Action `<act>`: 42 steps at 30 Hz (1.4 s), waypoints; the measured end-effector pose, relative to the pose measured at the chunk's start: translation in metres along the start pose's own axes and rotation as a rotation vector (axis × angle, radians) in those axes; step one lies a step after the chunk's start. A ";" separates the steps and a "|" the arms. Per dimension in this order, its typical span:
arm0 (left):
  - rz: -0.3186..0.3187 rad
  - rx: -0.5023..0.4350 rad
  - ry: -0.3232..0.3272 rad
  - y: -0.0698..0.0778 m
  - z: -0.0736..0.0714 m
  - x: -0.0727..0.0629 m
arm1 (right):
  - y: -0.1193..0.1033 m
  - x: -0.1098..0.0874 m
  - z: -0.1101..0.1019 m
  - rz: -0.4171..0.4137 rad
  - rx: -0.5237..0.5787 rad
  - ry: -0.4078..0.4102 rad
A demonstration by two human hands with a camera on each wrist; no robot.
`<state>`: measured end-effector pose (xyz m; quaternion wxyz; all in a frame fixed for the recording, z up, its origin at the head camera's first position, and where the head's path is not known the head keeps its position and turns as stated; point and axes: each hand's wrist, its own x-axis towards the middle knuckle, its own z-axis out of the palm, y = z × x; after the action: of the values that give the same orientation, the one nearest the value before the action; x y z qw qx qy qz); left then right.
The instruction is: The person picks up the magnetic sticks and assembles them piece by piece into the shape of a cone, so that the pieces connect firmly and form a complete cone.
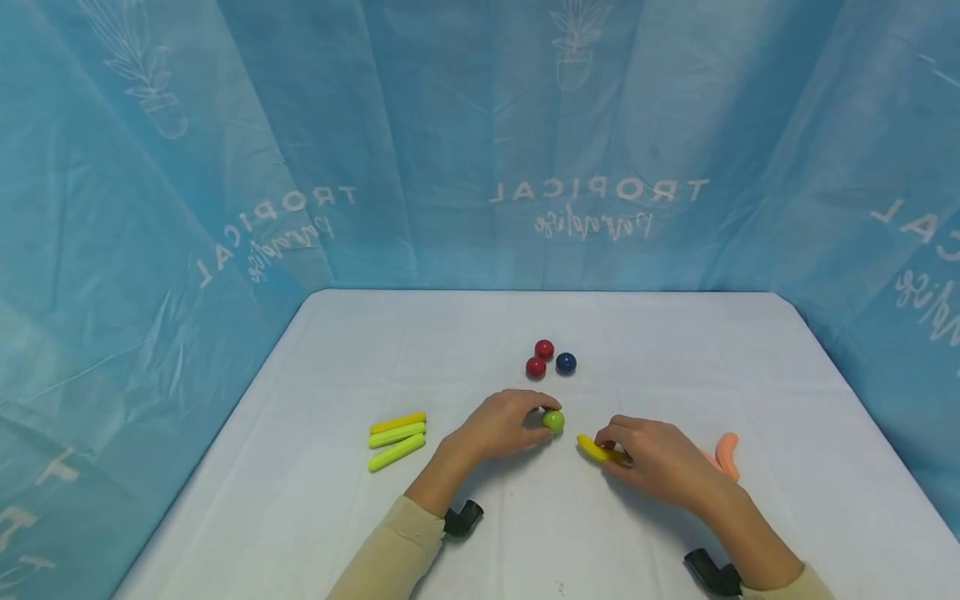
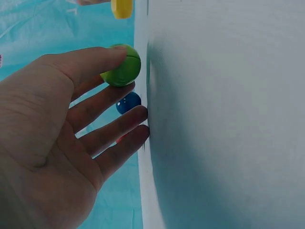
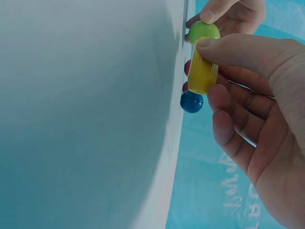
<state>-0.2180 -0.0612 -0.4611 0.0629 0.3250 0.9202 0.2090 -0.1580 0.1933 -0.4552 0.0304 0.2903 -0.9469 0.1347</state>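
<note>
My left hand (image 1: 504,423) pinches a glossy green ball (image 1: 553,422) between thumb and fingertips, near the middle of the table; in the left wrist view its other fingers spread loosely below the ball (image 2: 125,71). A short way to the right, my right hand (image 1: 654,457) grips a slightly curved yellow stick (image 1: 592,449) with thumb and fingers, its free end pointing toward the green ball. The right wrist view shows the thumb on top of the ridged yellow stick (image 3: 203,71). Beyond the hands sit two red balls (image 1: 536,367) and a dark blue ball (image 1: 566,363).
On the left of the white table (image 1: 390,350) lie a yellow stick (image 1: 397,422) and two lime-green sticks (image 1: 396,452), side by side. Curved pink pieces (image 1: 726,455) lie behind my right wrist, partly hidden. A blue printed curtain (image 1: 450,167) surrounds the table's back and sides.
</note>
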 end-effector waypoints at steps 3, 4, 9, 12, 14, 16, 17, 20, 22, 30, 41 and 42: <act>0.010 0.020 -0.007 -0.001 0.001 0.000 | -0.002 0.002 0.000 -0.012 0.005 0.005; 0.013 0.027 -0.009 -0.001 0.001 0.000 | -0.002 0.002 0.000 -0.016 0.009 0.005; 0.022 0.053 -0.011 0.001 0.002 -0.001 | -0.004 0.004 0.001 -0.040 0.018 0.013; 0.025 0.062 -0.009 0.002 0.002 -0.002 | -0.005 0.005 0.001 -0.049 0.017 0.016; 0.029 0.062 -0.011 0.003 0.001 -0.003 | -0.006 0.006 0.001 -0.049 0.015 0.014; 0.033 0.060 -0.010 0.003 0.001 -0.003 | -0.007 0.006 0.001 -0.050 0.015 0.011; 0.035 0.056 -0.009 0.003 0.001 -0.003 | -0.008 0.007 0.001 -0.049 0.015 0.009; 0.045 0.050 -0.006 0.003 0.002 -0.002 | -0.010 0.007 0.002 -0.054 0.013 0.008; 0.053 0.049 -0.007 0.002 0.002 -0.001 | -0.010 0.008 0.002 -0.061 0.011 0.012; 0.055 0.050 -0.010 0.002 0.004 0.000 | -0.011 0.010 0.007 -0.079 0.001 0.031; 0.071 0.036 -0.017 0.002 0.005 0.001 | -0.014 0.009 0.006 -0.066 0.015 0.028; 0.071 0.034 -0.016 0.002 0.005 0.001 | -0.014 0.009 0.006 -0.059 0.012 0.021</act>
<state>-0.2166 -0.0574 -0.4650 0.0573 0.3603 0.9109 0.1928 -0.1577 0.1751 -0.4565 0.0425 0.3170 -0.9367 0.1425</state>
